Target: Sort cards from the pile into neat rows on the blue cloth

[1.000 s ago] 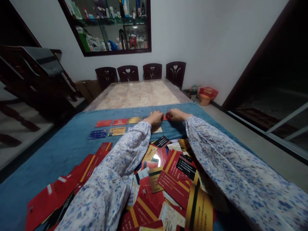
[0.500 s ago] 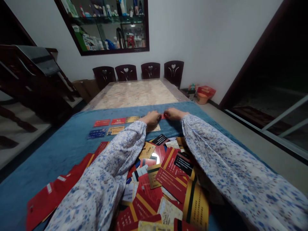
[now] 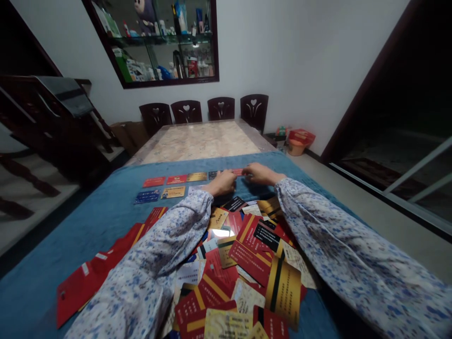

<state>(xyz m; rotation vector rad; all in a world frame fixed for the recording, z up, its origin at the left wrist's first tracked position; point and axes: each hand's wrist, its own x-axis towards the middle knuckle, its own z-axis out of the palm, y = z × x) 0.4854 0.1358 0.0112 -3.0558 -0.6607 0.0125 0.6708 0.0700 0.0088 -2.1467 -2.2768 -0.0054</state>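
Note:
A red card (image 3: 238,172) lies flat on the blue cloth in the far row, between my two hands. My left hand (image 3: 225,182) is at its near left edge, fingers loosely bent with the tips beside the card, gripping nothing that I can see. Over the card's right end my right hand (image 3: 260,174) arches, its fingers apart. Left of them in that row are a dark card (image 3: 213,174), a gold card (image 3: 197,176) and two red cards, one of them the middle red card (image 3: 176,179). A blue card (image 3: 146,196) and a yellow card (image 3: 173,192) form a nearer row, partly covered by my left hand.
A heap of mixed cards (image 3: 247,254) spreads in front of me between my sleeves. Overlapping red cards (image 3: 81,289) run along the left. Beyond the blue cloth (image 3: 113,212) the patterned tabletop (image 3: 208,139) continues to several dark chairs (image 3: 221,108) by the wall.
My right hand has shifted slightly right and its fingers have opened off the red card. My left hand has drawn a little nearer to me. The view has tilted up slightly.

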